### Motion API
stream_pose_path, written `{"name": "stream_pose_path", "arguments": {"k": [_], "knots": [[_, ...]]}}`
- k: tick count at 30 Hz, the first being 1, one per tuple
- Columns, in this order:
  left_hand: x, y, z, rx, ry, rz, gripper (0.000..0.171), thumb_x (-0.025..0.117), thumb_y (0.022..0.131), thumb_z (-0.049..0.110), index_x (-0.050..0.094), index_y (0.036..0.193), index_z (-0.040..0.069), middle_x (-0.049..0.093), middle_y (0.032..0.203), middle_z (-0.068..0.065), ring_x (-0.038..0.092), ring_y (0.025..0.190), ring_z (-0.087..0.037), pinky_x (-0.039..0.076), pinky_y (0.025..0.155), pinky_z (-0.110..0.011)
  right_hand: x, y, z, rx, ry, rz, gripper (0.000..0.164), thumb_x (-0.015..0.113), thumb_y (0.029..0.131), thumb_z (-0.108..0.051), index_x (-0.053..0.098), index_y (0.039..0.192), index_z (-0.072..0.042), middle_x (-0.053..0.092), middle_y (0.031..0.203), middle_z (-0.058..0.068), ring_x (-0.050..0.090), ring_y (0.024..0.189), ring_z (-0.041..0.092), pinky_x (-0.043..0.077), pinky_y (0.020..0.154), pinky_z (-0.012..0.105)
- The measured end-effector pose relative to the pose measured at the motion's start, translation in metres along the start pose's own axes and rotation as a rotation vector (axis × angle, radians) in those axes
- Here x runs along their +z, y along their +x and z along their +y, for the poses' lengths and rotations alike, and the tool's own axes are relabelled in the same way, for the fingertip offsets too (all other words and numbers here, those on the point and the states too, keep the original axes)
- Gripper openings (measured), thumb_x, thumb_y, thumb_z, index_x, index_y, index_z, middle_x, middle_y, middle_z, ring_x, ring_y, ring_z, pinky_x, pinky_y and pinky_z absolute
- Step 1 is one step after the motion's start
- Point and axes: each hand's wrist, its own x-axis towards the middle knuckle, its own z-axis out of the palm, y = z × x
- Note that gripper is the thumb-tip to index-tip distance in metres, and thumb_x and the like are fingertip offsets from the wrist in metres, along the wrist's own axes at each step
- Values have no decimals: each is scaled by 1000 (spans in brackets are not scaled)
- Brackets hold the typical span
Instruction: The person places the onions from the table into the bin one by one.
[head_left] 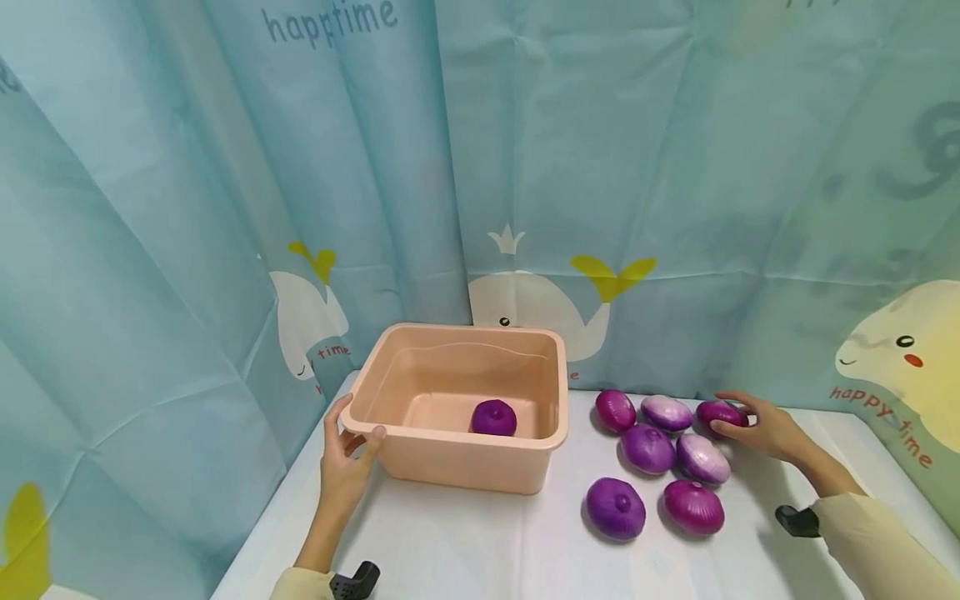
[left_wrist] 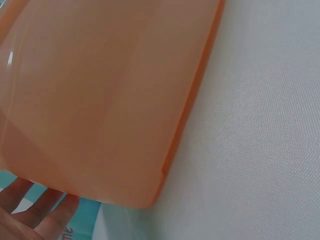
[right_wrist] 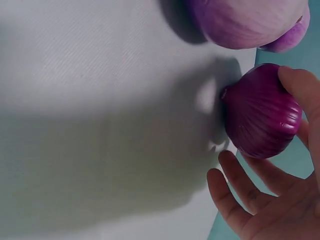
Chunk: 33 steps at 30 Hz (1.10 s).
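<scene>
A peach plastic basin [head_left: 468, 462] stands on the table, and my left hand [head_left: 345, 467] holds its near left corner, thumb on the front rim and fingers along the left side. In the left wrist view, those fingers [left_wrist: 57, 215] lie against the basin wall. One purple onion [head_left: 494, 418] lies inside on the basin floor. At the back right, my right hand [head_left: 772, 427] grips a dark purple-red onion [right_wrist: 262, 112] between thumb and index finger; its other fingers are spread beside it. The held onion is at the right end of the back row.
Several other onions sit right of the basin: a pale one [head_left: 703, 459] nearest the right hand, a purple one [head_left: 616, 508] and a red one [head_left: 693, 507] in front. A blue whale-print curtain [head_left: 675, 208] hangs behind the white table [head_left: 450, 542].
</scene>
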Motion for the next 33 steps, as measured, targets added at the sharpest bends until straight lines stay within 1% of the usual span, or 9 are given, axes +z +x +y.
{"name": "stream_pose_path", "arguments": {"k": [6, 14, 17, 20, 26, 30, 33], "knots": [[0, 0, 1, 2, -5, -3, 74, 67, 99, 14, 26, 160, 27, 43, 157, -11, 54, 113, -11, 52, 81, -14, 0, -2, 3, 21, -1, -3, 61, 76, 93, -31, 54, 136, 4, 64, 113, 40, 63, 102, 54, 51, 78, 60], [-1, 1, 0, -7, -4, -5, 73, 67, 100, 15, 26, 160, 27, 42, 157, -12, 54, 114, -12, 52, 82, -14, -1, -3, 2, 15, 3, -8, 61, 76, 93, -30, 53, 137, 5, 63, 114, 41, 63, 102, 55, 51, 78, 61], [-2, 1, 0, -11, 1, -16, 73, 67, 100, 16, 26, 160, 26, 42, 157, -13, 55, 115, -11, 52, 83, -14, 0, -3, 1, 16, 14, -19, 61, 78, 92, -30, 53, 136, 4, 64, 111, 39, 64, 98, 51, 52, 75, 56], [-3, 2, 1, -15, 2, -35, 74, 67, 100, 16, 25, 160, 26, 42, 157, -14, 55, 116, -10, 52, 84, -15, -1, -3, -1, 6, 34, -36, 59, 80, 90, -28, 54, 134, 2, 67, 109, 34, 66, 95, 43, 52, 72, 47], [-6, 2, 7, -5, -18, -66, 76, 66, 100, 14, 22, 162, 26, 38, 159, -13, 54, 118, -7, 51, 86, -15, -9, -4, -10, -80, 111, -59, 51, 80, 89, -17, 54, 128, 0, 68, 104, 24, 66, 88, 29, 53, 68, 34], [-7, 0, 11, 0, -26, -84, 78, 66, 101, 14, 20, 163, 26, 36, 161, -13, 53, 119, -4, 50, 89, -15, -22, -3, -19, -153, 140, -65, 48, 80, 88, -11, 52, 125, -1, 66, 103, 19, 64, 82, 21, 54, 65, 28], [-8, -2, 13, -1, -26, -91, 80, 65, 101, 14, 18, 164, 27, 36, 161, -13, 53, 120, -4, 49, 89, -14, -35, -2, -30, -214, 164, -63, 48, 80, 87, -8, 52, 124, -2, 65, 103, 19, 64, 78, 15, 54, 64, 27]]}}
